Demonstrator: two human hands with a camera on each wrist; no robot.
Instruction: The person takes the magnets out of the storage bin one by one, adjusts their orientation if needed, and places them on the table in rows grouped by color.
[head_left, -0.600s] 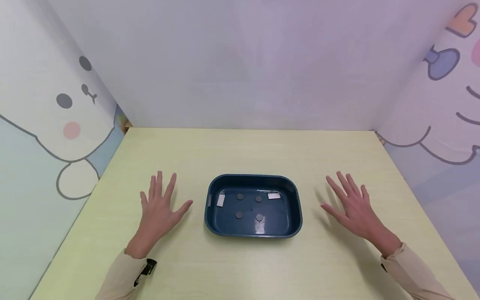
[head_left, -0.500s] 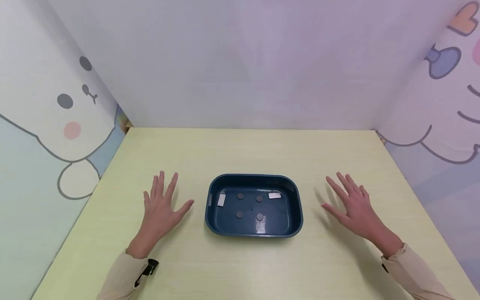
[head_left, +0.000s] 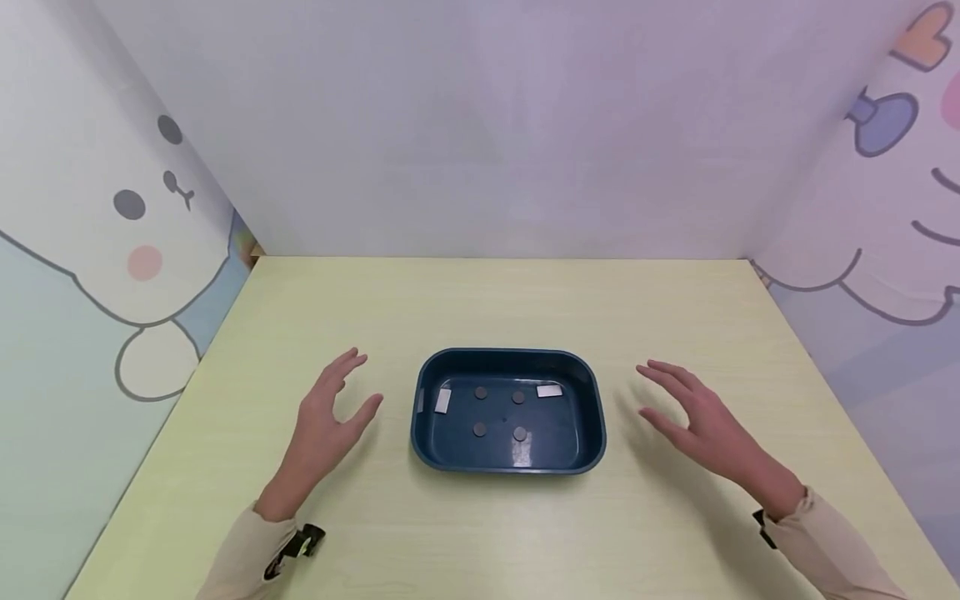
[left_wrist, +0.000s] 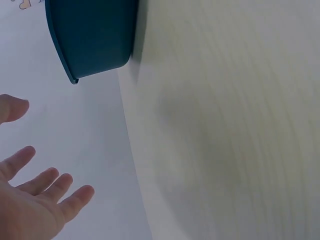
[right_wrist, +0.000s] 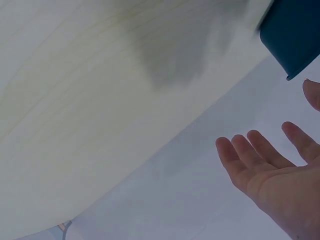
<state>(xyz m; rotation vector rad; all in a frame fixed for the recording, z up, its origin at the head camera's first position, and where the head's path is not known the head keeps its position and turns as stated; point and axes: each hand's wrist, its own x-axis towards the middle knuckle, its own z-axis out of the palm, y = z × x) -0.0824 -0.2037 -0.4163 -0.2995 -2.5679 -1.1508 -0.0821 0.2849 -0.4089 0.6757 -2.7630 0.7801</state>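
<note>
A dark blue rectangular tub (head_left: 555,458) with rounded corners stands mid-table in the head view. Its floor shows several grey round spots (head_left: 479,429) and two white rectangular patches (head_left: 443,401). To the left of the tub my left hand (head_left: 318,433) hovers with relaxed fingers and the thumb apart, touching nothing. My right hand (head_left: 705,425) is held over the table on the tub's other side, fingers loosely bent and holding nothing. Both wrist views show a corner of the tub, its blue outer wall (left_wrist: 92,40) standing apart from the fingers.
The pale wooden table (head_left: 510,542) extends around the tub. A whitish backdrop (head_left: 480,125) rises behind its far edge, and cartoon-printed sheets (head_left: 67,333) hang at both sides. Dark straps (head_left: 300,542) sit at the sleeve cuffs.
Both hands have turned from palm-down with spread fingers to a more sideways pose, with fingers drawn together and bent inward. The tub has stayed in place.
</note>
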